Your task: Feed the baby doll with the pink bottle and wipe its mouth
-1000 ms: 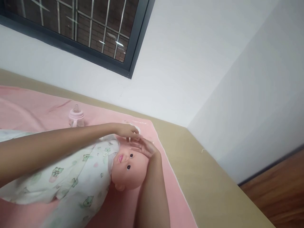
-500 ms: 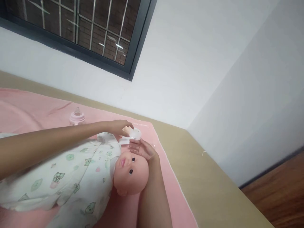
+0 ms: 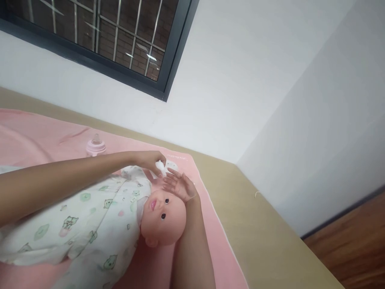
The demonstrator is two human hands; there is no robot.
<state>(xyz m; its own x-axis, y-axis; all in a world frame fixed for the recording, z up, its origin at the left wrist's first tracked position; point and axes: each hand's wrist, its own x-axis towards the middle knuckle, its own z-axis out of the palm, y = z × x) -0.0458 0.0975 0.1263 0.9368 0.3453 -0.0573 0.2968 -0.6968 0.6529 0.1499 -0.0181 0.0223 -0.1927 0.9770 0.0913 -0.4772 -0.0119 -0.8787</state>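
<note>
A baby doll (image 3: 168,226) lies on its back, dressed in a white suit with green bear prints. Beyond its head, my left hand (image 3: 152,161) is closed on a crumpled white tissue (image 3: 161,167). My right hand (image 3: 183,186) is beside the top of the doll's head, palm up, its fingers spread and holding nothing. Its fingertips are close to the tissue. Partly hidden behind both hands is a white item with small dots (image 3: 172,164); its kind is unclear.
A pink blanket (image 3: 216,224) lies under the doll on a tan surface (image 3: 255,233). Behind my left forearm stands a baby bottle (image 3: 96,146) with a pink collar. A white wall and a dark-framed barred window (image 3: 165,86) rise behind.
My left hand has closed, and the white tissue is now bunched in its fingers. The fingers of my right hand have opened out and come away from the white material.
</note>
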